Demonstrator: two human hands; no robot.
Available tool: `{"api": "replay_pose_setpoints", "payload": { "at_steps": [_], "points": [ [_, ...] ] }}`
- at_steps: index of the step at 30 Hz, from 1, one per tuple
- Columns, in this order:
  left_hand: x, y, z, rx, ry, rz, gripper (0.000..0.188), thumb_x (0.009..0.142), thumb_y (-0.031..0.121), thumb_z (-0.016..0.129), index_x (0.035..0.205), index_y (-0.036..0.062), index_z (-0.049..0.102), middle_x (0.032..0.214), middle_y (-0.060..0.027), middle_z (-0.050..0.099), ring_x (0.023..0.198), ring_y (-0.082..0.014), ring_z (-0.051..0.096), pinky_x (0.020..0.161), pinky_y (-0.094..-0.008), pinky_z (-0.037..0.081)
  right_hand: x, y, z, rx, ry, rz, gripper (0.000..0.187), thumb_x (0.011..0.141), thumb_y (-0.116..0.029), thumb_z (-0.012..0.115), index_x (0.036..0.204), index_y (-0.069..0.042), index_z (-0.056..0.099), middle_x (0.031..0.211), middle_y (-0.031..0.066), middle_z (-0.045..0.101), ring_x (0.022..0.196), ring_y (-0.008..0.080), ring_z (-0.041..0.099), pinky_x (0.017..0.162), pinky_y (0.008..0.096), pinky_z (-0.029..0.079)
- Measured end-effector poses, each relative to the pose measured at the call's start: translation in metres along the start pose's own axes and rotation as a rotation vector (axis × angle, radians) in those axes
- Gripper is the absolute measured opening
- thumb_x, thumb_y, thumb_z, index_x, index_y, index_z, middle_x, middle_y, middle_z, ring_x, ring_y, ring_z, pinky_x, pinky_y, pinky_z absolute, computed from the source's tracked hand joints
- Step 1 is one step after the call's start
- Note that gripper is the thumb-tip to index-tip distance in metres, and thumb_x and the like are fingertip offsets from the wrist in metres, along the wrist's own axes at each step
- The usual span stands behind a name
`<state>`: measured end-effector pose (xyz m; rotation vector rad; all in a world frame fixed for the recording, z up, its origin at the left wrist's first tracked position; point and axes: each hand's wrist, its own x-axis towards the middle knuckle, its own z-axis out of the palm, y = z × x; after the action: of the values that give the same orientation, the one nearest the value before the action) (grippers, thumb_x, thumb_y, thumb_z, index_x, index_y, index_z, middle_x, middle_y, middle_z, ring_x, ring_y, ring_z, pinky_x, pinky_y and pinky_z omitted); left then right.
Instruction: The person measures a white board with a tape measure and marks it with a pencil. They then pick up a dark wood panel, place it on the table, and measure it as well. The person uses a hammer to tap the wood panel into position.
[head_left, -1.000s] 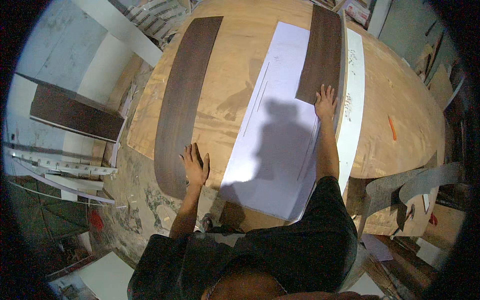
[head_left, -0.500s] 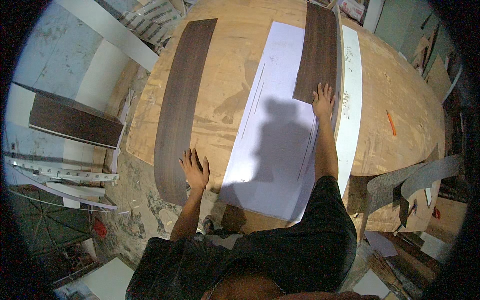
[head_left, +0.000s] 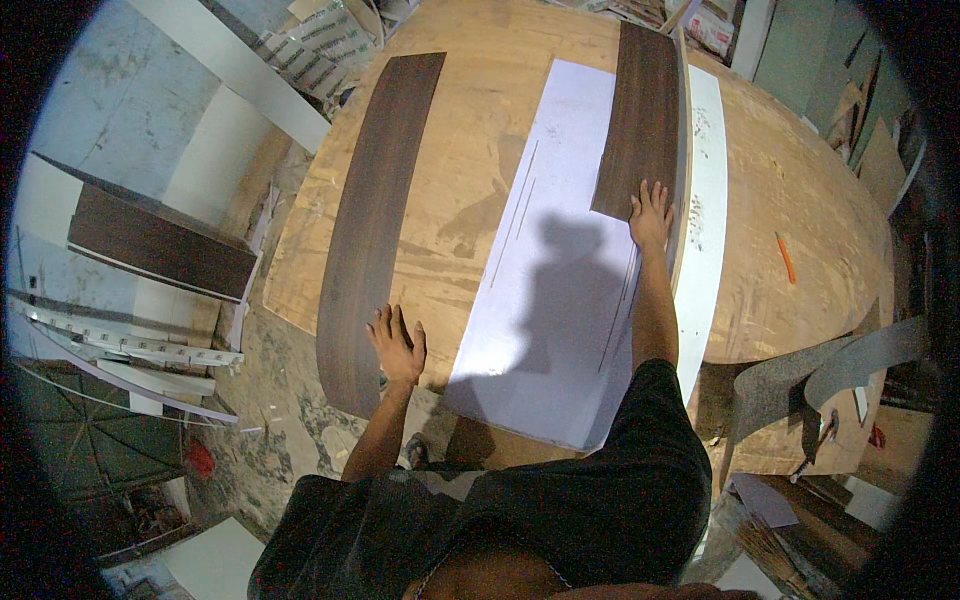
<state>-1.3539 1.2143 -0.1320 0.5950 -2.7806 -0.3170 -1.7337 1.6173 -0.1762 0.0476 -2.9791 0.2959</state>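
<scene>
My right hand (head_left: 652,216) lies flat with fingers spread on the near end of a dark brown wood-grain strip (head_left: 642,110). That strip rests on the far right part of a white sheet (head_left: 535,310), which has thin dark lines on it and my shadow across it. Between the sheet and a second, longer dark wood-grain strip (head_left: 375,220), my left hand (head_left: 398,345) is open at the near edge of the wooden table (head_left: 470,150). Its fingertips are close to this strip's right edge; whether they touch the tabletop I cannot tell.
Right of the sheet runs a narrow white strip (head_left: 707,180) with specks on it. An orange pen-like tool (head_left: 785,258) lies farther right. Curled grey strips (head_left: 770,385) hang at the table's near right. Panels, including a dark brown one (head_left: 160,240), stand at the left.
The view has shifted slightly, so the table and strips appear a little lower and farther right. Both hands keep nearly the same places relative to the strips.
</scene>
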Motion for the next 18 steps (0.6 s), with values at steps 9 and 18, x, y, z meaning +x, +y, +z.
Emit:
{"api": "replay_pose_setpoints", "payload": {
  "at_steps": [9,18],
  "points": [
    [-0.0005,0.0005,-0.0031,-0.001,-0.025,-0.005,0.061,0.095,0.043,0.044,0.135,-0.0021,0.042,0.141,-0.0255,0.038,0.136,-0.0423,0.027,0.112,-0.0586,0.011,0.0001,-0.0007,-0.0034,-0.047,-0.033,0.013,0.053,0.1,-0.041,0.032,0.149,-0.022,0.028,0.156,0.0108,0.019,0.145,0.0288,0.013,0.115,0.0537,0.01],
    [-0.0003,-0.0003,-0.001,0.008,-0.004,0.0,0.06,0.094,0.042,0.046,0.135,-0.002,0.043,0.14,-0.0252,0.039,0.136,-0.0422,0.027,0.113,-0.0582,0.012,0.0021,-0.0003,-0.0017,-0.013,-0.013,0.01,0.051,0.1,-0.041,0.033,0.148,-0.022,0.031,0.156,0.0106,0.02,0.145,0.0296,0.015,0.114,0.0547,0.013]
  ]
}}
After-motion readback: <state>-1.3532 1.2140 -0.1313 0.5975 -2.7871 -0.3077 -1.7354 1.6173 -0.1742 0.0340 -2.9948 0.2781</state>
